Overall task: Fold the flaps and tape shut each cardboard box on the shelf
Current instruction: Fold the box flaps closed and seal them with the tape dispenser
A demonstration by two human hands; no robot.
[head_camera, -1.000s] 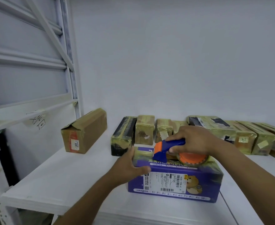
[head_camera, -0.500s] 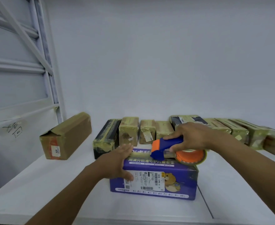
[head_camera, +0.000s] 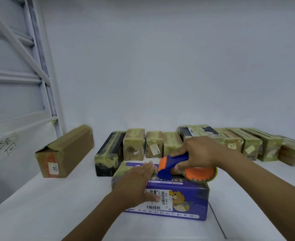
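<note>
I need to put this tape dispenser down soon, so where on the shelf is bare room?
Widest bare shelf for the tape dispenser: front left, between the brown box and the purple box. Another patch lies right of the purple box, before the back row of taped boxes. Crowded: that row stands side by side, close behind the purple box.

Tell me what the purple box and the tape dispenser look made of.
The purple box looks like printed cardboard, glossy on top where yellowish tape seems to cover it. The tape dispenser looks like hard moulded plastic: smooth blue handle, orange round guard.
</note>
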